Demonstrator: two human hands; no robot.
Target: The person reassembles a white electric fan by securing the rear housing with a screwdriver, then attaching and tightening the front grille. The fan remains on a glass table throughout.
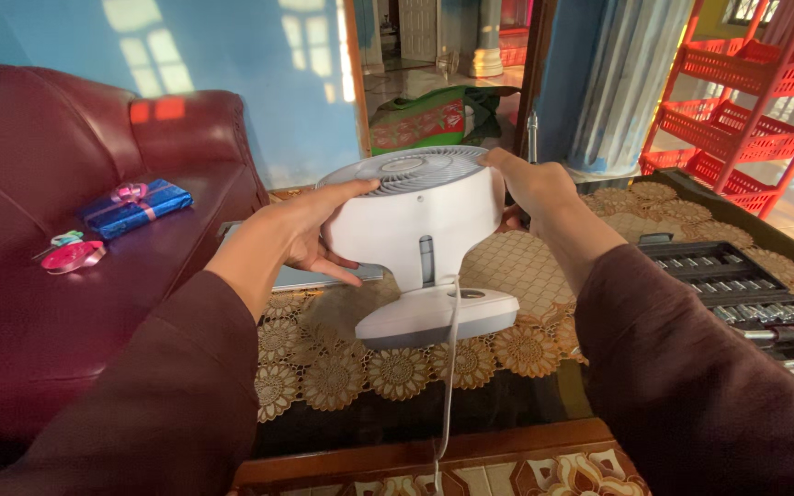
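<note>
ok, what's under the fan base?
The fan base sits on a beige lace doily laid over the dark glass table. Its white cord hangs over the front edge. Both hands grip the fan head. The doily directly beneath the base is covered.

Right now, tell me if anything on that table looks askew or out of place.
The white fan is tipped back, its grille facing the ceiling instead of sideways, held between the left hand and right hand. Its cord hangs over the table edge. Nothing looks spilled or broken.
</note>
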